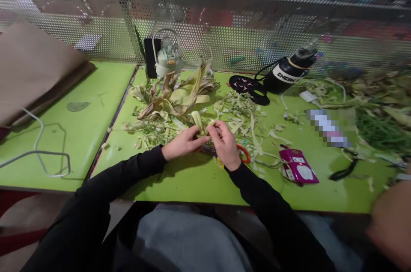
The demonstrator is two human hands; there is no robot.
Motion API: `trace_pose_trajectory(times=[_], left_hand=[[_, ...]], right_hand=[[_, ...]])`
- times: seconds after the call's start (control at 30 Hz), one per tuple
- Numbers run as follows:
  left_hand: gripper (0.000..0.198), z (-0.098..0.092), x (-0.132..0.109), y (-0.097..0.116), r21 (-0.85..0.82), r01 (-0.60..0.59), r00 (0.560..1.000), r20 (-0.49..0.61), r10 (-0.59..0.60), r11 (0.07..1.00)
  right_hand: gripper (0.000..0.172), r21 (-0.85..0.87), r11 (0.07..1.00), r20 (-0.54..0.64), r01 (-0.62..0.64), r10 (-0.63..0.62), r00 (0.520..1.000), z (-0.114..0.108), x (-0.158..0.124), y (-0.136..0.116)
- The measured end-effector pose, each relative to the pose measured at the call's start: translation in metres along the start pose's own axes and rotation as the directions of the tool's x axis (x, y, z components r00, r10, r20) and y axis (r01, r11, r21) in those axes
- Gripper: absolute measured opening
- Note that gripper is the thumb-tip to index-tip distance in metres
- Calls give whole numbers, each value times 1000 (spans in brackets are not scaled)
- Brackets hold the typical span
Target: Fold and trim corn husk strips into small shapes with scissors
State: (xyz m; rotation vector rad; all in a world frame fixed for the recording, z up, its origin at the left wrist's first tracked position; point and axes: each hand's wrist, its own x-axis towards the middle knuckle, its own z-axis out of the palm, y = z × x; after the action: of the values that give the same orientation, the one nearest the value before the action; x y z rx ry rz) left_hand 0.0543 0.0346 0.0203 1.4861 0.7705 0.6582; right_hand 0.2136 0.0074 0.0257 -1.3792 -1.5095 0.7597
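My left hand (183,142) and my right hand (225,145) are close together over the near edge of a heap of scraps. Both have their fingers pinched on a pale green strip of corn husk (197,120), whose upper end sticks up between them. Its lower part is hidden by my fingers. Beneath my right hand lie scissors with a red handle (244,153), largely covered. Just beyond my hands spreads a pile of dry and green husk leaves (180,94), with shredded husk (239,107) scattered to the right.
A pale green bottle (168,60) and a phone (150,58) stand at the back. Toward the right are a black bottle (285,73), a black fan-like disc (248,88) and a purple packet (299,165). Left lie brown paper (38,66) and bent wire (40,153). A perforated metal screen (205,19) borders the table.
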Motion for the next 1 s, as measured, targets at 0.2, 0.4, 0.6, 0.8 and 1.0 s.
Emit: trace_pose_trajectory(times=[0.2, 0.4, 0.6, 0.8, 1.0], left_hand=[[36, -3, -2, -1, 25, 19, 1000, 10, -20, 1000], [39, -7, -3, -10, 120, -11, 999, -49, 17, 993], [40, -4, -1, -9, 93, 0, 999, 34, -4, 996], [28, 5, 5, -2, 109, 10, 999, 51, -15, 994], [26, 4, 8, -2, 162, 8, 998, 63, -18, 987]], right_hand=[[21, -68, 997, -29, 22, -24, 999, 4, 0, 2], [20, -111, 992, -5, 62, -63, 998, 11, -1, 4], [23, -128, 989, -40, 78, -84, 996, 8, -8, 15], [25, -148, 986, -143, 72, -93, 985, 6, -14, 31], [25, -158, 985, -144, 69, -92, 985, 7, -13, 32]])
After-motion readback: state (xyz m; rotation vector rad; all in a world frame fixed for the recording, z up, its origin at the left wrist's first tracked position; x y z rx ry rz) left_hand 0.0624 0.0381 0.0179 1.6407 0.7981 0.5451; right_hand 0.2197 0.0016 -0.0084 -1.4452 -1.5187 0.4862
